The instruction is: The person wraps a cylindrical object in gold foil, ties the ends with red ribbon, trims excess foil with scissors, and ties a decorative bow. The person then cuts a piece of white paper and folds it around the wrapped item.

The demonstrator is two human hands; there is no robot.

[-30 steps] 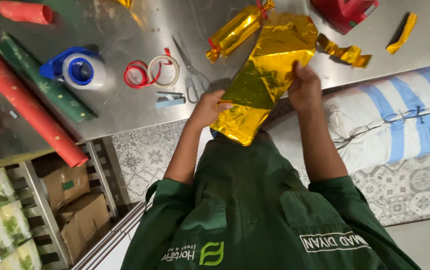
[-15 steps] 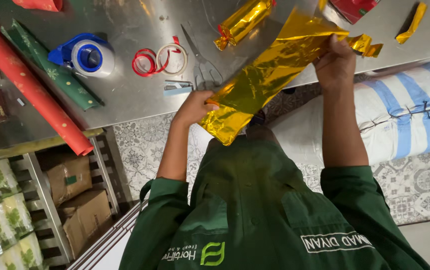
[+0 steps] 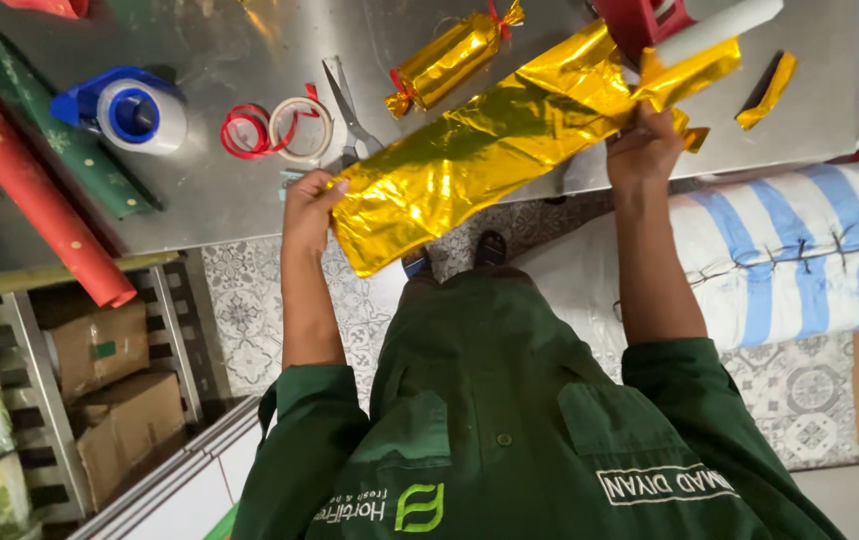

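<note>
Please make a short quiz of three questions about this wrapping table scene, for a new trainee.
1. True or false: both hands hold the gold foil sheet, the left hand at one end and the right hand at the other.
2. What lies between the ribbon coils and the gold wrapped cracker? A) scissors B) a knife C) a pen
3. Fill in: the tape dispenser on the steel table is ____ and white.

Key: 1 true; 2 A; 3 blue.
</note>
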